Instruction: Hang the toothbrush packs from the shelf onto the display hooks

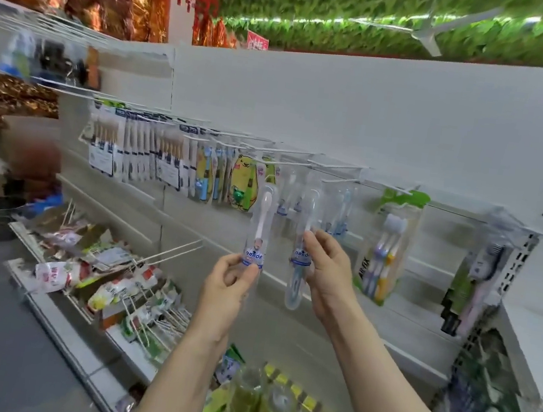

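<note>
Two clear toothbrush packs are held up in front of the white hook rail. The left pack (259, 228) is pinched near its lower label by the left hand (231, 278), fingers and thumb closed on it. The right pack (302, 244) is gripped at its middle by the right hand (327, 272), fingers curled round it. Both packs are upright, with their tops near the white hooks (303, 165); whether either hang hole is already threaded on a prong cannot be told through the blur.

A likely fault is a missed hole: the packs are gripped low, so the tops may swing and slide past the prong tip. A pack could also be pushed against those already hanging behind, the clear packs (339, 207) just to the right or the yellow cartoon pack (242, 181) to the left, and one could be knocked off.

Further right a multicoloured brush pack (386, 255) hangs under a green card, and a dark pack (476, 277) hangs by the slotted upright. To the left a row of boxed packs (139, 150) is crowded on the hooks. On the near lower shelf (73, 335), loose packets (109, 274) are piled among long prongs that jut towards the forearms.
</note>
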